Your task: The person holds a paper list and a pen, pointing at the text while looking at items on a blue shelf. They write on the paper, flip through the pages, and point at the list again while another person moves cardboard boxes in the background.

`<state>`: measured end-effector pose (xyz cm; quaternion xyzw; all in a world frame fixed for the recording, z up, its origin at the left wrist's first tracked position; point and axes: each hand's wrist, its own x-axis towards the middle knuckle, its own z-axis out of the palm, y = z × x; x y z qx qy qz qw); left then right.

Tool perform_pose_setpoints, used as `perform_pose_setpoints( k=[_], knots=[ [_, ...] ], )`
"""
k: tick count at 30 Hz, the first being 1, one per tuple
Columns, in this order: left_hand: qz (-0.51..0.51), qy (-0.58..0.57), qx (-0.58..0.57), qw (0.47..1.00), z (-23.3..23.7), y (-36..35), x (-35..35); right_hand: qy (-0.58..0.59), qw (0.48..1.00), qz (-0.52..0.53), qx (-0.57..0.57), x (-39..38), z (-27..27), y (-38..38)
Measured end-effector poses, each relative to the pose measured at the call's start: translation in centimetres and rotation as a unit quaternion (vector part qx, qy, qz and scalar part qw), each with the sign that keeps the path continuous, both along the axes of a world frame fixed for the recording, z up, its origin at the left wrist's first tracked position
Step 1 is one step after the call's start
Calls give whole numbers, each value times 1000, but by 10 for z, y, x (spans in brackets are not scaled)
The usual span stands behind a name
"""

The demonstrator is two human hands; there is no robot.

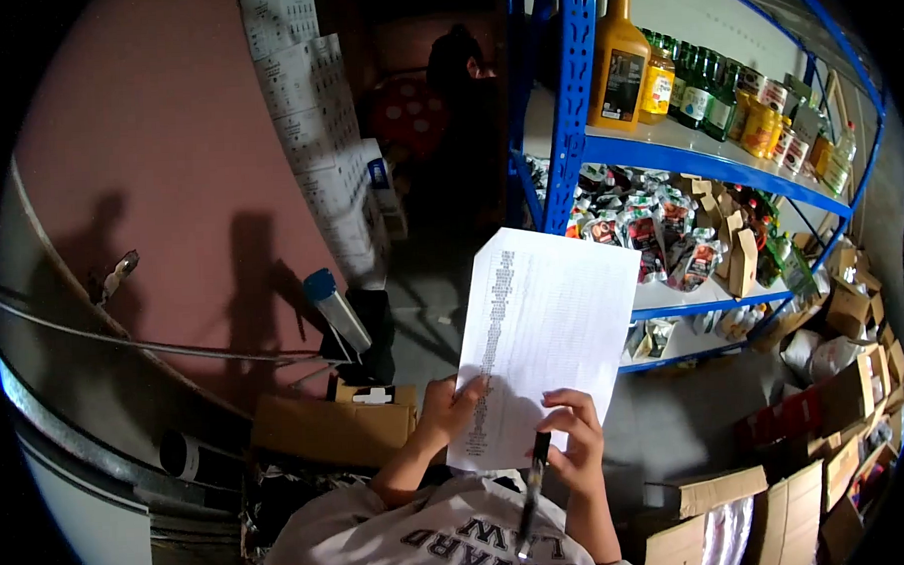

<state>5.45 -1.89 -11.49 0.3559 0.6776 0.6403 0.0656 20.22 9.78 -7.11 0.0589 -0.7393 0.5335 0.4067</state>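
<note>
Sheet of paper (553,319): one white printed page, held up in front of my chest, tilted a little to the right, between me and the shelves.
Left hand (448,407): closed on the sheet's lower left corner, thumb on the front and fingers behind.
Right hand (577,442): fingers curled over the sheet's lower right edge, with a pen tucked into the same grip.
Pen (532,494): black and slim, hanging down from my right hand toward my shirt.
How the sheet should handle: I judge it very light and floppy. It creases and tears easily and droops if held by one corner. Pinching both bottom corners, as now, keeps it flat enough to read.
How the pen should handle: light, stiff and smooth. It could slip out of a shared grip.
Writing on the sheet: a dense column of rows down the left side, with fainter table lines beside it. The print is too small to read.
Shirt (451,542): pale, with "HARVARD LAW" in dark capitals, seen upside down.
Blue shelf rack (573,99): to the right. An orange bottle (617,63) and green bottles (699,90) stand on top, with packets (659,235) below. I cannot read their labels.
Cardboard boxes (333,426): on the floor just left of my hands, with more at far right.
Another person (455,73): a dark figure at the far end of the aisle, well apart from me.
</note>
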Motion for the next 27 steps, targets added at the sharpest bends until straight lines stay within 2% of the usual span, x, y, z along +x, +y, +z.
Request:
perform_pose_setpoints(
  k=[2,3,4,7,8,9,11,13,15,16,19,20,23,24,25,27],
  knots=[
    [2,-53,2,999,-9,0,-1,-26,999,-22,-39,-3,-9,0],
    [1,-43,-12,999,-12,-2,-1,-39,997,-34,-59,-4,-11,1],
    [-1,-32,-26,999,-11,-5,-2,-46,998,-25,-27,0,-4,3],
    [-2,-46,-21,999,-2,-6,0,53,993,-44,-91,3,-10,0],
    [-1,-61,-13,998,-2,-6,1,48,990,-58,-122,5,-7,-2],
    [7,-43,-4,999,-2,-5,1,48,994,-79,-59,3,-9,3],
    [23,-8,14,1000,-2,-4,2,-46,986,-45,-155,4,-14,9],
    [10,0,-19,1000,-6,-9,-3,-136,989,-50,-41,10,2,6],
    [1,-13,-21,1000,-6,-9,-5,-87,995,11,45,12,6,11],
    [-2,-31,-8,999,-4,-8,-3,-48,997,54,20,13,-1,14],
    [-4,-59,-13,998,-3,-10,-2,-77,988,25,-135,12,1,5],
    [-7,-58,-12,998,-3,-10,-2,-105,994,18,-37,16,1,11],
    [-5,-38,10,999,1,-10,0,-153,971,176,56,30,11,27],
    [-3,-29,20,999,3,-10,0,-34,976,215,-27,35,5,28],
    [-1,-34,12,999,2,-10,-1,73,955,241,-156,38,1,23],
    [2,-48,-5,999,-3,-11,-3,130,960,152,-198,42,5,25]
  ],
)
